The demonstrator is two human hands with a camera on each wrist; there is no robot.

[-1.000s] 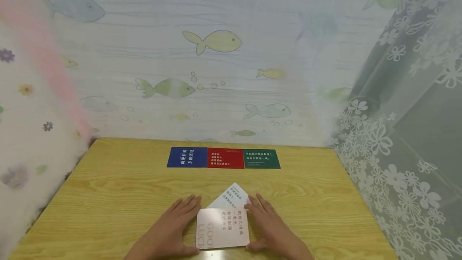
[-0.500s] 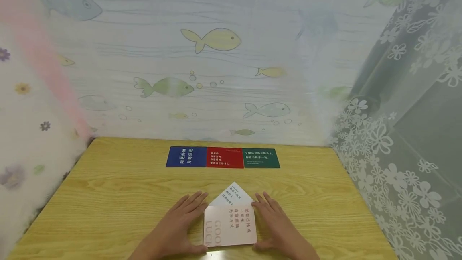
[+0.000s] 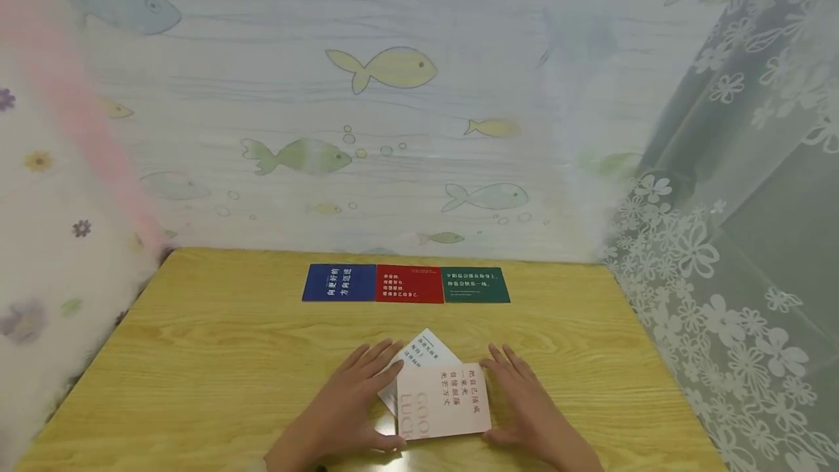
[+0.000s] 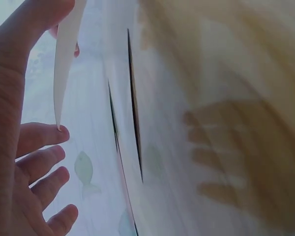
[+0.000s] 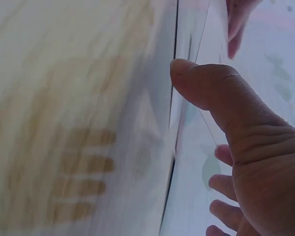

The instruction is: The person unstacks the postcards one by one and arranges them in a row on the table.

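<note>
A pale pink card [image 3: 446, 403] with Chinese characters and "GOOD LUCK" lettering is held between both hands. My left hand [image 3: 347, 406] grips its left edge, thumb at the near corner and index fingertip at the far one. On the opposite edge, my right hand [image 3: 534, 406] holds the near and far corners the same way. In the left wrist view the pink card [image 4: 66, 64] shows nearly edge-on, raised off the table. Beneath it lies a white card [image 3: 429, 348], turned at an angle and partly covered.
Toward the back of the wood-grain table [image 3: 229, 333], a blue card [image 3: 339, 282], a red card [image 3: 409, 285] and a green card [image 3: 476, 285] lie side by side in a row. A fish-patterned curtain [image 3: 393, 115] hangs behind, and lace netting [image 3: 695, 275] hangs on the right.
Both hands have carried the pink card to the right and slightly away. The white card's left corner now shows beside it. The three cards in the row stay put.
</note>
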